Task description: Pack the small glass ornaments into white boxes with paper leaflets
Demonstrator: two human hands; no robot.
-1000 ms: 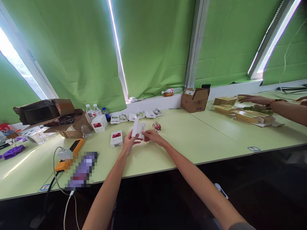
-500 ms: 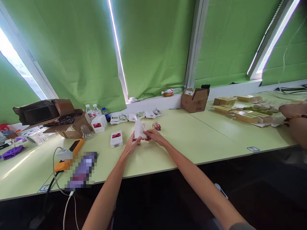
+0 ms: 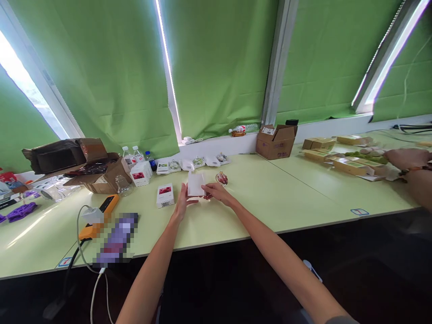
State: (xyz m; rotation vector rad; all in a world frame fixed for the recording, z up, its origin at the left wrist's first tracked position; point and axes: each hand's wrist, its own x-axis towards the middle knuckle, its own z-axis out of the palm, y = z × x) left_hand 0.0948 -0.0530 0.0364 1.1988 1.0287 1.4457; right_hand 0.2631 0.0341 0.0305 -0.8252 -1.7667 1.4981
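white box (image 3: 195,184): one, upright
left hand (image 3: 182,203): arm outstretched, gripping box's left edge
right hand (image 3: 216,192): gripping its right edge

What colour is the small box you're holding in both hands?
Plain white: the box, between left hand and right hand, shows best in the head view.

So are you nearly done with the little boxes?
Not quite, I think. The stack of white boxes and the printed box look closed, so maybe done. The left hand and right hand hold a plain white box between them. The red ornament beside it and the ornaments farther back sit loose.
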